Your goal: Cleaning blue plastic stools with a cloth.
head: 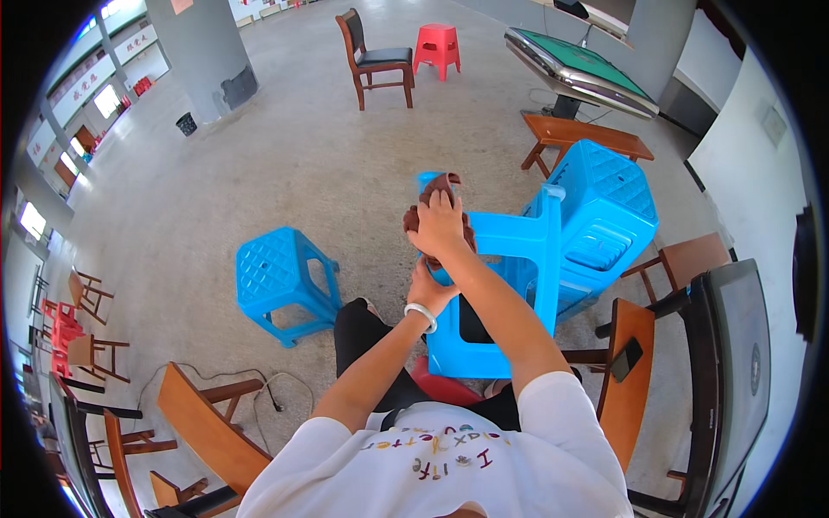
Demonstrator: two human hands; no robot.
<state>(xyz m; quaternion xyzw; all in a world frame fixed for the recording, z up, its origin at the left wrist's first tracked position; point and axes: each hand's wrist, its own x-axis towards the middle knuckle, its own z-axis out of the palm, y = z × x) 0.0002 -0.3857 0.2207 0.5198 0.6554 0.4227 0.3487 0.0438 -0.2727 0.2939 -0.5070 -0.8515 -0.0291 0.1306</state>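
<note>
A blue plastic stool lies tipped on its side in front of my lap, its open underside and legs showing. My left hand, with a pale bangle at the wrist, grips the stool's left edge. Just beyond it, my right hand holds a bunched brown cloth against a leg of the same stool. The cloth and my fingers hide most of that leg.
To the right stand nested blue stools; a single blue stool is at left. Wooden benches flank me, the right bench bearing a phone. Ahead are a chair, a red stool and a green-topped table.
</note>
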